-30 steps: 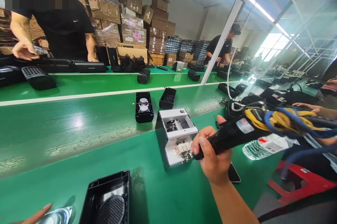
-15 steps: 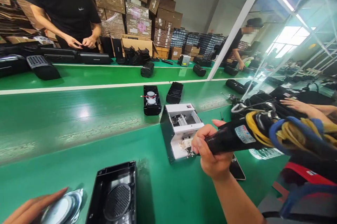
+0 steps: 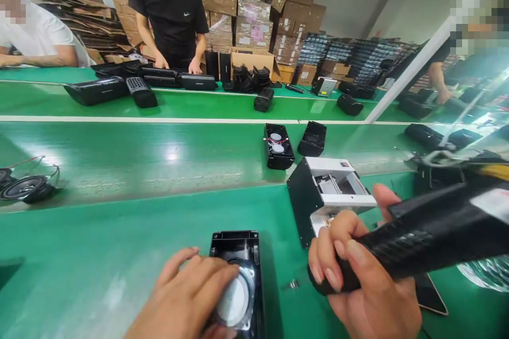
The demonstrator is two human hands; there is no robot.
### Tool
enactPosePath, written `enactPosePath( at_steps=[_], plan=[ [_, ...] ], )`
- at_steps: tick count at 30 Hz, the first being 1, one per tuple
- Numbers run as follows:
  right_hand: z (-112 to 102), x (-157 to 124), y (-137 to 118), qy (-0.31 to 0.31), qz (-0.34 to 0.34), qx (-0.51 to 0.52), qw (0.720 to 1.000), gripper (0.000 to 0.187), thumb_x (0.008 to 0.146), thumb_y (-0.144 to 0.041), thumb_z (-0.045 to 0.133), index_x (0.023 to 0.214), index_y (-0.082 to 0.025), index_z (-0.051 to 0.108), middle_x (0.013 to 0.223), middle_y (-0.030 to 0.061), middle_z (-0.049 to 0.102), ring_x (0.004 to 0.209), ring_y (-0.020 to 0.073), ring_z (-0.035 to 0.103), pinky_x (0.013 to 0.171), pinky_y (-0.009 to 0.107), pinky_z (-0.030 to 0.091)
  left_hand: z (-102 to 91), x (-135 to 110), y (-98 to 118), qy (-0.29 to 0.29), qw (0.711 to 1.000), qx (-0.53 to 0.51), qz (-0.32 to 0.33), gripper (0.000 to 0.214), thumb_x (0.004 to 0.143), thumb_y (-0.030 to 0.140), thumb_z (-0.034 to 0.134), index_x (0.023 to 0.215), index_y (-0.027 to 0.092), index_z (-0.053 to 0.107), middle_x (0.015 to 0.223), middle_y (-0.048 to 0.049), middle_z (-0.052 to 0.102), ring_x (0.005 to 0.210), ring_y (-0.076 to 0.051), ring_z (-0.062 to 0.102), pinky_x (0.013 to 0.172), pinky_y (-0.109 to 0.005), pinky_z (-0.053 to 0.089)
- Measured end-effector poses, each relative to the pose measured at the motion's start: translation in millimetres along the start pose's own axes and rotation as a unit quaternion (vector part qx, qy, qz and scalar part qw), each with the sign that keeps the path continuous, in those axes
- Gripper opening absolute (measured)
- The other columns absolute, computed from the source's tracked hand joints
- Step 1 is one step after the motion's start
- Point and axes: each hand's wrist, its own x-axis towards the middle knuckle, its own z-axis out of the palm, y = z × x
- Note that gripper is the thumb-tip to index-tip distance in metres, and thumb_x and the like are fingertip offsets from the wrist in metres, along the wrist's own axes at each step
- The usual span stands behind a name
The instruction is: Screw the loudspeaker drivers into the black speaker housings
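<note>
My left hand (image 3: 186,291) grips a round speaker driver (image 3: 234,302) with a silvery square frame, fingers over its left side. The driver sits within the open black speaker housing (image 3: 216,241); whether it is fully seated cannot be seen. My right hand (image 3: 366,275) is wrapped around a black electric screwdriver (image 3: 421,227), held slanted over the green bench to the right of the housing. Near its lower end a small metal piece (image 3: 293,284) shows, too blurred to tell if it is a screw or the bit. Behind my right hand stands a white-and-black screw feeder (image 3: 306,201).
On the belt beyond lie an open housing with two drivers (image 3: 279,156) and a black shell (image 3: 313,139). Loose drivers (image 3: 27,188) rest at the left. A dark flat device (image 3: 431,294) lies right of my right hand. A co-worker (image 3: 169,20) stands across the line.
My left hand has brought the speaker driver from the bench to the housing. The screwdriver has come away from the feeder, nearer to me. The view has swung left.
</note>
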Motion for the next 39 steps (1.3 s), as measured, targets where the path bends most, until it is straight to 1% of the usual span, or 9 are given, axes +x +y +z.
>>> enactPosePath(
  at_steps=[3, 5, 7, 12, 15, 20, 30, 34, 39],
  plan=[
    [30.9, 8.3, 10.3, 0.008, -0.05, 0.023, 0.998, 0.056, 0.097, -0.034, 0.093, 0.144, -0.049, 0.065, 0.073, -0.0108, 0.062, 0.043, 0.0102, 0.052, 0.043, 0.025, 0.055, 12.9, 14.5, 5.9, -0.005, 0.999, 0.034, 0.021, 0.077, 0.079, 0.012, 0.072, 0.152, 0.034, 0.061, 0.135, 0.0055, 0.085, 0.12, -0.025, 0.081, 0.129, -0.045, 0.043],
    [40.7, 10.2, 21.5, -0.008, -0.054, 0.024, 0.998, 0.054, 0.1, -0.033, 0.09, 0.144, -0.049, 0.063, 0.075, -0.011, 0.062, 0.044, 0.0102, 0.052, 0.044, 0.026, 0.055, 21.5, 16.9, 6.3, 0.017, 0.998, 0.058, 0.003, 0.074, 0.079, 0.011, 0.07, 0.149, 0.033, 0.062, 0.131, 0.0052, 0.085, 0.123, -0.026, 0.08, 0.128, -0.046, 0.037],
    [42.5, 9.1, 33.7, -0.033, -0.047, 0.012, 0.998, 0.054, 0.104, -0.032, 0.085, 0.148, -0.049, 0.059, 0.078, -0.0103, 0.061, 0.046, 0.0107, 0.054, 0.046, 0.027, 0.056, 29.1, 15.3, 4.9, 0.025, 0.997, 0.071, -0.009, 0.073, 0.08, 0.01, 0.068, 0.149, 0.032, 0.063, 0.128, 0.0042, 0.085, 0.123, -0.027, 0.079, 0.127, -0.047, 0.033],
    [31.4, 1.3, 59.5, -0.105, -0.017, -0.02, 0.994, 0.052, 0.111, -0.028, 0.075, 0.154, -0.048, 0.052, 0.083, -0.0084, 0.056, 0.054, 0.0115, 0.056, 0.05, 0.026, 0.054, 38.8, 8.4, 1.3, 0.026, 0.997, 0.07, -0.02, 0.069, 0.082, 0.007, 0.065, 0.147, 0.031, 0.063, 0.126, 0.003, 0.084, 0.123, -0.026, 0.077, 0.125, -0.047, 0.029],
    [25.5, -3.7, 70.5, -0.126, -0.004, -0.034, 0.991, 0.061, 0.112, -0.025, 0.072, 0.162, -0.047, 0.043, 0.088, -0.0071, 0.057, 0.058, 0.0121, 0.055, 0.054, 0.028, 0.055, 38.7, 8.0, 5.4, 0.007, 0.998, 0.039, -0.042, 0.068, 0.086, 0.007, 0.064, 0.149, 0.033, 0.063, 0.127, 0.0029, 0.083, 0.126, -0.026, 0.075, 0.126, -0.047, 0.03],
    [21.5, -8.9, 82.0, -0.128, -0.013, -0.041, 0.991, 0.066, 0.112, -0.019, 0.069, 0.167, -0.044, 0.041, 0.091, -0.0062, 0.057, 0.061, 0.0115, 0.054, 0.057, 0.028, 0.054, 35.1, 13.2, 20.4, -0.001, 0.991, 0.0, -0.135, 0.061, 0.091, 0.004, 0.057, 0.143, 0.033, 0.069, 0.129, 0.0023, 0.084, 0.13, -0.026, 0.073, 0.13, -0.048, 0.023],
    [18.9, -9.3, 94.3, -0.131, -0.011, -0.048, 0.99, 0.069, 0.109, -0.016, 0.071, 0.166, -0.04, 0.04, 0.095, -0.006, 0.057, 0.059, 0.0101, 0.054, 0.056, 0.028, 0.054, 29.8, 14.3, 22.8, -0.023, 0.992, 0.017, -0.123, 0.062, 0.09, 0.003, 0.058, 0.144, 0.029, 0.071, 0.136, 0.0017, 0.082, 0.137, -0.026, 0.07, 0.13, -0.047, 0.022],
    [14.5, -8.6, 97.7, -0.133, -0.023, -0.068, 0.988, 0.061, 0.108, -0.019, 0.07, 0.158, -0.04, 0.044, 0.092, -0.0069, 0.055, 0.059, 0.0105, 0.052, 0.059, 0.029, 0.054, 28.1, 16.4, 24.7, -0.034, 0.993, 0.041, -0.106, 0.056, 0.096, 0.009, 0.057, 0.146, 0.027, 0.071, 0.136, -0.0011, 0.083, 0.137, -0.027, 0.07, 0.129, -0.049, 0.022],
    [2.4, -8.1, 98.2, -0.205, -0.005, -0.154, 0.967, 0.032, 0.104, -0.026, 0.073, 0.132, -0.035, 0.059, 0.087, -0.0032, 0.059, 0.065, 0.0165, 0.057, 0.056, 0.031, 0.054, 30.1, 18.5, 23.7, -0.043, 0.993, 0.086, -0.074, 0.051, 0.1, 0.013, 0.055, 0.146, 0.024, 0.072, 0.138, -0.0045, 0.083, 0.134, -0.03, 0.07, 0.125, -0.051, 0.025]
  ],
)
